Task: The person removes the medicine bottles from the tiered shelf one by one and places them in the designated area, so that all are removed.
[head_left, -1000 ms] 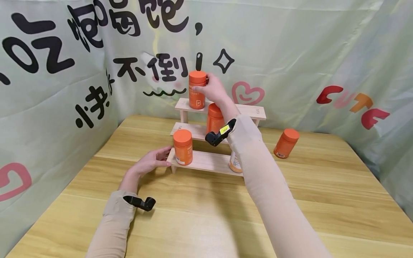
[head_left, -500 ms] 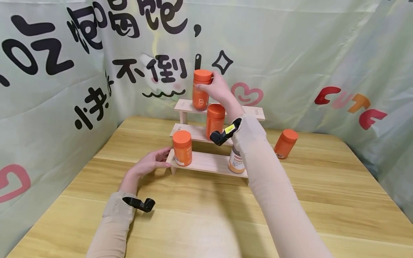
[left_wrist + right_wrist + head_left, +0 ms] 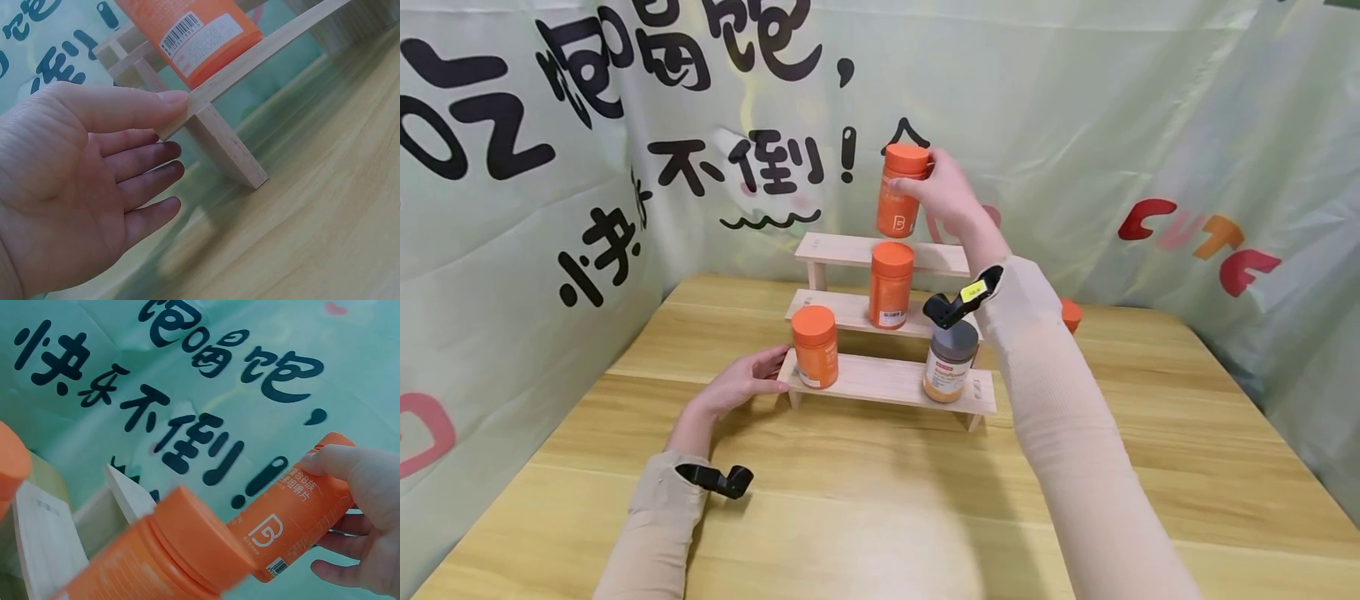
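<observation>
My right hand (image 3: 943,190) grips an orange pill bottle (image 3: 901,212) by its upper part, thumb on the near side, above the top step of a three-step wooden display stand (image 3: 880,379). The right wrist view shows that bottle (image 3: 284,525) tilted, with a white B logo. At the stand's left end, my left hand (image 3: 741,385) pinches the bottom step's edge, thumb (image 3: 140,107) above and index finger below; the other fingers hang loose. One orange bottle (image 3: 816,354) stands on the bottom step near that hand, another (image 3: 891,287) on the middle step.
A grey-lidded bottle (image 3: 951,362) with a white label stands at the right of the bottom step. Behind my right forearm, the lid of another orange bottle (image 3: 1071,315) shows on the wooden table (image 3: 865,500). A printed curtain (image 3: 1037,100) hangs behind.
My right hand lifts the orange bottle off the top step and carries it right. My left hand stays at the stand's edge. The head view shifts slightly.
</observation>
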`<control>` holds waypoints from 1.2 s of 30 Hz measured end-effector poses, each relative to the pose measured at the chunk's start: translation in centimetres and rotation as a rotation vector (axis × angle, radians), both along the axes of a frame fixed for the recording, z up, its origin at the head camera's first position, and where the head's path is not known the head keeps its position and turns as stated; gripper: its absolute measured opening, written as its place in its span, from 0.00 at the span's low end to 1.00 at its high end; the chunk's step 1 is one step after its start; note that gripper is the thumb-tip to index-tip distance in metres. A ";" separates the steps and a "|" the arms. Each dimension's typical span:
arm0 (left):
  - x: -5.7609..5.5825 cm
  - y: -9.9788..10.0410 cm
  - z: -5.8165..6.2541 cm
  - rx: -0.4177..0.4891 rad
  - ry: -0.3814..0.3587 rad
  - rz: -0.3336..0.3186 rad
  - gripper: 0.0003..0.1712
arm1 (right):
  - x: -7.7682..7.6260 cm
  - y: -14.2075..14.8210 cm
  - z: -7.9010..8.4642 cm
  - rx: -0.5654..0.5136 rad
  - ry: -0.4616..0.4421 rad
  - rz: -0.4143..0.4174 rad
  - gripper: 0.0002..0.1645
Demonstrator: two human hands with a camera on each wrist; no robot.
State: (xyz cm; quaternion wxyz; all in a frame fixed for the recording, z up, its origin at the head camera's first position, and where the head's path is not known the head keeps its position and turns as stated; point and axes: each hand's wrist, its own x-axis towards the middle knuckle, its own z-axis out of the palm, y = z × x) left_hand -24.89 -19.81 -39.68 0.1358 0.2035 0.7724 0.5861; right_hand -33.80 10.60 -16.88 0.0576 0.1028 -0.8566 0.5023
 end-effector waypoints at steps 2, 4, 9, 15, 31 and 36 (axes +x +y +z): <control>0.0 0.0 0.1 0.001 0.001 0.002 0.44 | 0.1 0.8 0.2 0.002 0.000 -0.010 0.35; -0.1 0.0 0.1 0.002 -0.001 0.001 0.44 | 0.2 1.5 0.2 0.004 0.000 -0.021 0.35; -0.1 0.0 0.0 -0.001 -0.004 -0.007 0.44 | 0.4 3.5 -0.1 0.026 -0.004 -0.059 0.33; 0.0 -0.2 -0.1 -0.003 -0.011 -0.004 0.44 | 0.8 5.7 -0.7 -0.007 -0.048 -0.075 0.35; 0.0 -0.1 0.0 0.002 -0.017 -0.010 0.44 | 2.7 13.2 -3.3 0.049 0.039 -0.186 0.37; -0.1 -0.1 -0.1 0.005 -0.014 -0.011 0.44 | 3.5 15.8 -4.0 0.082 0.038 -0.228 0.37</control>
